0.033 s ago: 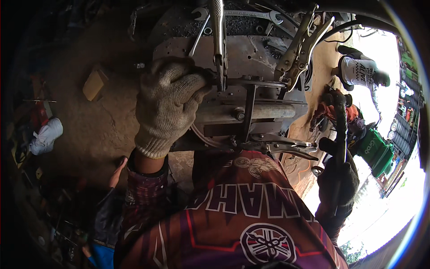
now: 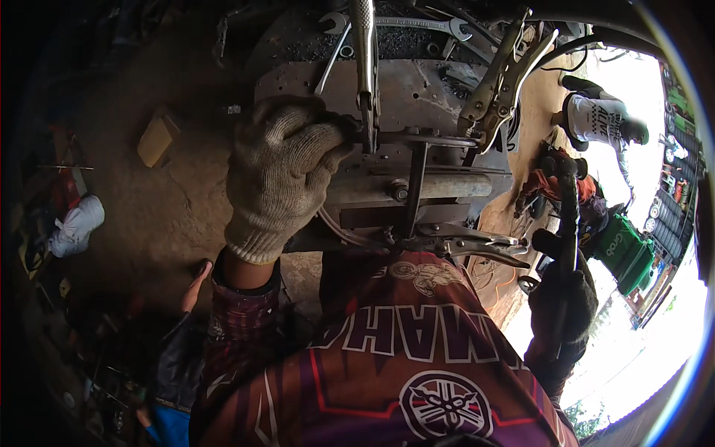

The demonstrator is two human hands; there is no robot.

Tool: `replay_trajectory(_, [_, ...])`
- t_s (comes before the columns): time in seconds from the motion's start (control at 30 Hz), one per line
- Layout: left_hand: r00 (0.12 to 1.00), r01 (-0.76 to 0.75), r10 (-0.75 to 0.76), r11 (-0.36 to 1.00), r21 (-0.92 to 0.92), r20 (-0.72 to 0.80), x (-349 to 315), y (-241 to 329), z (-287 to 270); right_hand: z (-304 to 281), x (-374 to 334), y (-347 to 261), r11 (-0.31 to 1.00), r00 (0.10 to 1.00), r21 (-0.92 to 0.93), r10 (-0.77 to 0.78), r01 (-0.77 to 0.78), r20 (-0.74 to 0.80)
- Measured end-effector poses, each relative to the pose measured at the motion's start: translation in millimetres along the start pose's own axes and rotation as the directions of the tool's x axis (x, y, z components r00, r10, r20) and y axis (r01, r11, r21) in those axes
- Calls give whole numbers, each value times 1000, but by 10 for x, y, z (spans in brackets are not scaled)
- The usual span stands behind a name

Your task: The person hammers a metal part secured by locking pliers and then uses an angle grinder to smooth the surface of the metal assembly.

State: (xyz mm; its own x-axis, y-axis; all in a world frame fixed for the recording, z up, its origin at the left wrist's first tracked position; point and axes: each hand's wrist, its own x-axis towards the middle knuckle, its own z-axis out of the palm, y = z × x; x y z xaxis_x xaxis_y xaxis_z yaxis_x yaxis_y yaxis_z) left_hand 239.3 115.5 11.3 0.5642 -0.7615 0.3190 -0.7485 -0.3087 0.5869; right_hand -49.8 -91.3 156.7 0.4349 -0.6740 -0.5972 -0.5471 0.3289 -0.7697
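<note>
Near right: right hand point(image 2: 562, 313) in dark glove, closed round long dark metal tool point(image 2: 569, 216). Centre: dark steel bar frame point(image 2: 415, 179), silver locking pliers point(image 2: 469, 244) at near end. Left: left hand point(image 2: 279, 175) in cream knitted glove, fingers curled, grip hidden, cannot tell. Far: silver wrench point(image 2: 417, 23).

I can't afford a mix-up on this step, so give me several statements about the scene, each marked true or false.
1. The left grip is bare. False: it wears a pale knit glove.
2. The right grip holds a long tool. True.
3. The wrench lies between the round pipe and the person's shirt. False: it lies beyond the pipe, near the picture's top.
4. Locking pliers stand at the right end of the flat metal strip. True.
5. The green box is at the picture's left. False: it is at the right.
</note>
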Motion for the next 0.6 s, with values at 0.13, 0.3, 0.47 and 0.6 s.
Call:
replay_trajectory(0.13, [996,75,-77,995,-65,-34,-100,-66,59,-159,-29,52,960,989,-279,-59,20,-132])
replay_trajectory(0.3, [979,179,-169,980,-88,111,-46,-60,-48,182,51,-43,597,913,-803,-328,2,-242])
replay_trajectory(0.47, [971,194,-170,971,-140,167,-98,-229,-87,136,102,8,644,877,-760,-313,-86,-364])
replay_trajectory(0.6, [989,122,-107,980,-159,101,-197,-322,-138,-425,154,178,22,894,-988,-422,-156,-151])
